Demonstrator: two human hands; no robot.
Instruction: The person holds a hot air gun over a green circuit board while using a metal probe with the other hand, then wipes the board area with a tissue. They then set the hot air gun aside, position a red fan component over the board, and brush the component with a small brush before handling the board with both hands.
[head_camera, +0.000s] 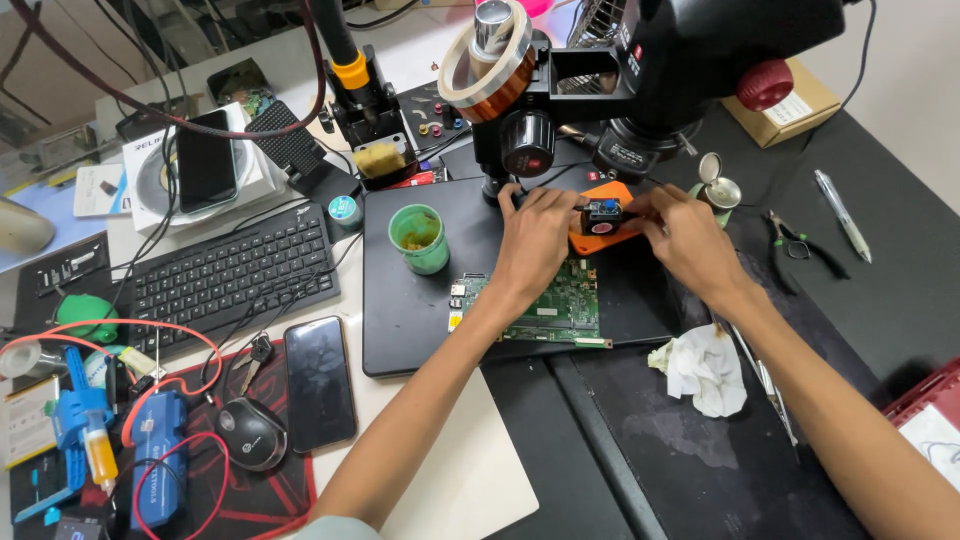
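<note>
Both hands work on a small black module under the microscope.

We see the left hand (535, 235) and the right hand (688, 240) meeting at a small black module (601, 214) with a blue top, which sits on an orange holder (600, 240) below the black microscope (640, 70). The fingers of both hands are curled and pinch the module from its two sides. Just under the left wrist lies a green circuit board (555, 305) on a black mat (420, 310). A green cup (420, 238) stands near, to the left. A crumpled white tissue (706, 368) lies beside the right forearm.
</note>
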